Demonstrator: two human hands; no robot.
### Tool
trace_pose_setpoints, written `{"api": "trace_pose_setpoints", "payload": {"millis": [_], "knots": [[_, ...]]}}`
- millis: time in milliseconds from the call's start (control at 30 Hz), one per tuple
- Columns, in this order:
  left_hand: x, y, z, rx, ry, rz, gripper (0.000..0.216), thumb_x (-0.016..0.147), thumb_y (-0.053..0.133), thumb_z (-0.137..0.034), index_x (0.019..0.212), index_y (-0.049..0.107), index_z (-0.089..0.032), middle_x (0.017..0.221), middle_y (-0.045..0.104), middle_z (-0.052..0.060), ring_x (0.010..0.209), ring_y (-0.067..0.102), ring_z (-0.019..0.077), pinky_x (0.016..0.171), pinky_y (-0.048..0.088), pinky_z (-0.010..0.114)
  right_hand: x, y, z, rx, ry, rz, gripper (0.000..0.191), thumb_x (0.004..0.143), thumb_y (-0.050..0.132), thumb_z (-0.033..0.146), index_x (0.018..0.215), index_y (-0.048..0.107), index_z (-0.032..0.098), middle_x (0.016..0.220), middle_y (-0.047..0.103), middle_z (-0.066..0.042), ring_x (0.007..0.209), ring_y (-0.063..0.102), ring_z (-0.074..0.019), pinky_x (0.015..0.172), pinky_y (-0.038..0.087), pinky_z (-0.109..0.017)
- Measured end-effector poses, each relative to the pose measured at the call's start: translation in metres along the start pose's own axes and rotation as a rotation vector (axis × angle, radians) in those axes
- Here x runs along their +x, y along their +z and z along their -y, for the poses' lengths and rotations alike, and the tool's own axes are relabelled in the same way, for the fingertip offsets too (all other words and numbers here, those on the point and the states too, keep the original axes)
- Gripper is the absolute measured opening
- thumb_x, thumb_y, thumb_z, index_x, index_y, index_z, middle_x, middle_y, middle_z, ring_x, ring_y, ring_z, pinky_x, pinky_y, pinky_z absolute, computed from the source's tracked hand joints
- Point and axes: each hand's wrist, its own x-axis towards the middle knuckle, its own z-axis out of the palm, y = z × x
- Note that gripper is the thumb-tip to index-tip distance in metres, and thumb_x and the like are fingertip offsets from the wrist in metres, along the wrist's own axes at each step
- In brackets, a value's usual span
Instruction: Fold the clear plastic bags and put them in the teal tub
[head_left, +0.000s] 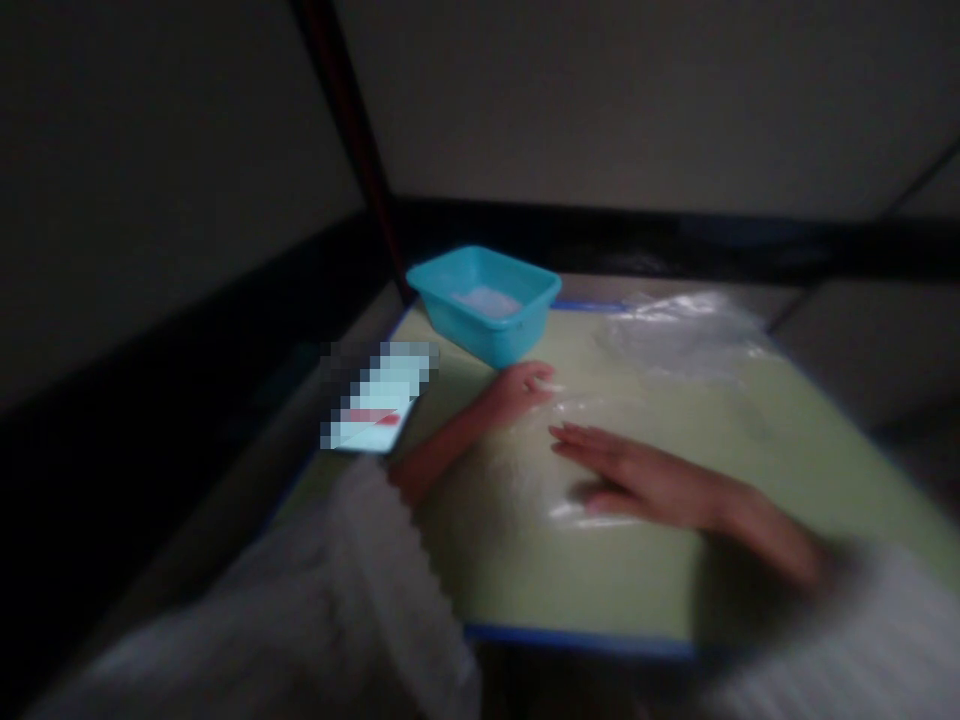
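A clear plastic sheet or bag [675, 340] lies spread over a pale green mat [600, 580] with a blue border. My right hand [637, 475] lies flat on the plastic, fingers stretched out toward the left. My left hand [521, 385] rests on the plastic's far left part, just in front of a teal tub [487, 300]; its fingers are curled down, and I cannot make out whether they pinch the plastic. Both arms wear white knit sleeves. The picture is dim and blurred.
The teal tub holds something white and stands at the mat's far left corner. A pale card [375, 400] with a red mark lies left of the mat. A dark pole [352, 130] rises behind the tub. Grey walls stand behind.
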Motion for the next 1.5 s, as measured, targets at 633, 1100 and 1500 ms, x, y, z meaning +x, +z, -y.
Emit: {"api": "trace_pose_setpoints", "payload": {"millis": [633, 1100, 1500], "knots": [[-0.019, -0.015, -0.030, 0.119, 0.197, -0.200, 0.012, 0.078, 0.053, -0.013, 0.069, 0.060, -0.016, 0.076, 0.063, 0.003, 0.078, 0.060, 0.0161, 0.077, 0.047, 0.028, 0.003, -0.002, 0.007, -0.069, -0.001, 0.011, 0.069, 0.090, 0.048, 0.051, 0.141, 0.036, 0.006, 0.149, 0.027, -0.019, 0.140, 0.022, -0.0252, 0.113, 0.025, -0.042], [-0.058, -0.008, -0.039, 0.586, 0.484, 0.123, 0.012, 0.083, 0.048, -0.013, 0.079, 0.059, -0.015, 0.093, 0.063, 0.005, 0.090, 0.056, 0.0183, 0.082, 0.041, 0.033, -0.004, -0.011, 0.000, -0.364, 0.064, -0.264, 0.037, 0.096, 0.042, 0.033, 0.120, 0.060, 0.011, 0.126, 0.060, -0.016, 0.115, 0.058, -0.0266, 0.095, 0.050, -0.044], [-0.067, -0.003, -0.044, 0.512, 0.470, 0.121, 0.040, 0.083, 0.051, -0.035, 0.116, 0.055, -0.011, 0.119, 0.060, 0.012, 0.109, 0.055, 0.0238, 0.096, 0.042, 0.039, -0.001, 0.011, 0.002, -0.329, 0.032, -0.149, 0.071, 0.089, 0.050, 0.049, 0.140, 0.037, 0.002, 0.139, 0.044, -0.024, 0.132, 0.038, -0.0302, 0.109, 0.034, -0.046]]}}
